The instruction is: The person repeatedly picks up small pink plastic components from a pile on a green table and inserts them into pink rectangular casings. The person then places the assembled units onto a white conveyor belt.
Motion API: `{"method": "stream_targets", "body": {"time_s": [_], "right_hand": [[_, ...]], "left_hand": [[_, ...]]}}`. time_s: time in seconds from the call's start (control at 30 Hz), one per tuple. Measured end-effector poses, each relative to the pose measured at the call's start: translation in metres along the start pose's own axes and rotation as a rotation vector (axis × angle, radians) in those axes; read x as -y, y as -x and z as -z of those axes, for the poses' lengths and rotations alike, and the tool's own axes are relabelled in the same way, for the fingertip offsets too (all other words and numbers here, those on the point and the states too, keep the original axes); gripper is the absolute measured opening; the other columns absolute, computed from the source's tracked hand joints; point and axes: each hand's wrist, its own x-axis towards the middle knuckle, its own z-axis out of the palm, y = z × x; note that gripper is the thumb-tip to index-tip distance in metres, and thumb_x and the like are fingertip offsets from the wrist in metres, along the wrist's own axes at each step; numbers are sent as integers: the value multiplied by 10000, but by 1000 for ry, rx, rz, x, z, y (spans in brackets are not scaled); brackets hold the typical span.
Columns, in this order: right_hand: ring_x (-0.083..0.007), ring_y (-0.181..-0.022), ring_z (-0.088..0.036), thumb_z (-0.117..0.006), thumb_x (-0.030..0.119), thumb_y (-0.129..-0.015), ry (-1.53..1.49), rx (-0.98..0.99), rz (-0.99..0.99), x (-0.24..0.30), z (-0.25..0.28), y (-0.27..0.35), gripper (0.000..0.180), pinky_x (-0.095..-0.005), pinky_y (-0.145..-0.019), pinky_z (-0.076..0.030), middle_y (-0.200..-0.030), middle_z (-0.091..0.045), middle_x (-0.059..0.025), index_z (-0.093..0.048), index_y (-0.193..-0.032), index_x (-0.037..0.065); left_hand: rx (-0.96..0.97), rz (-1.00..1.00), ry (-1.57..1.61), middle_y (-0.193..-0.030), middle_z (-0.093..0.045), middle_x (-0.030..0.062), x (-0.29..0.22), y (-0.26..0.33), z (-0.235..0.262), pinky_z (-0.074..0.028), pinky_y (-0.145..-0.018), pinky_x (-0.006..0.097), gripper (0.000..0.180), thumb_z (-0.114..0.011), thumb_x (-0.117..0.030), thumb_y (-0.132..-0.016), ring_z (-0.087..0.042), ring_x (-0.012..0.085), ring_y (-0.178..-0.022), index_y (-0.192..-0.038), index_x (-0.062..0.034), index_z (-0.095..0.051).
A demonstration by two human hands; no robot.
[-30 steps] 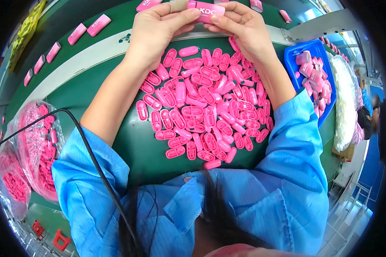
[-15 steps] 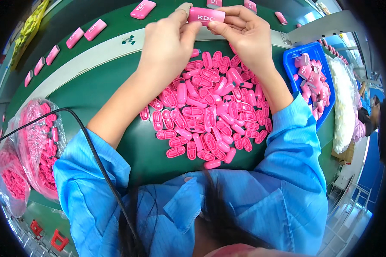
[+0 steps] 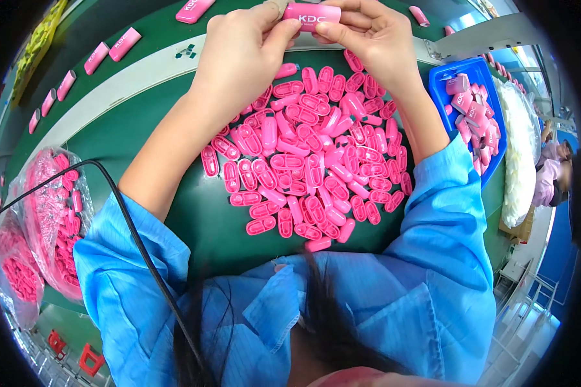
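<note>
At the far edge of the table, a flat pink plastic case (image 3: 312, 15) with pale lettering is held level between both hands. My left hand (image 3: 239, 55) pinches its left end with thumb and fingers, and a pale cover shows on one fingertip. The right end is gripped by my right hand (image 3: 379, 45), thumb on the near side and fingers behind. Beneath my wrists, a wide heap of pink oval shells (image 3: 314, 171) covers the green table (image 3: 203, 216). Some shells lie hollow side up, others rounded side up.
Pink cases (image 3: 124, 44) lie spaced along a green belt beyond a pale rail (image 3: 119, 97). On the right stand a blue bin (image 3: 440, 84) of pink cases and a white bagged bundle (image 3: 518, 161). Clear bags (image 3: 42, 193) of pink parts sit left, near a black cable (image 3: 132, 222).
The cases on the belt sit further left. The view has shifted slightly. Both hands keep their hold on the pink case, and my left thumb rests closer along its near edge.
</note>
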Motion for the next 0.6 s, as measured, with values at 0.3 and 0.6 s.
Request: {"method": "stream_targets", "body": {"time_s": [0.3, 0.6], "right_hand": [[-123, -830, -686, -728, 100, -943, 241, 30, -88, -25, -17, -63, 226, -277, -709, -549, -1004, -755, -104, -685, -1107, -50], [-414, -1084, -632, -667, 201, -950, 1123, -120, 230, -58, 6, -104, 233, -461, -933, -510, -1131, -658, -239, -742, -1027, -5]], "left_hand": [[-157, -382, -666, -1017, -737, 210, 24, -13, 18, -579, -834, 373, 479, -746, -163, -904, -719, 383, -885, -1288, 85, -602], [319, -214, -500, -917, -706, 175, 15, -1, 12, -567, -770, 375, 254, -818, -136, -807, -715, 286, -813, -1000, 16, -755]]}}
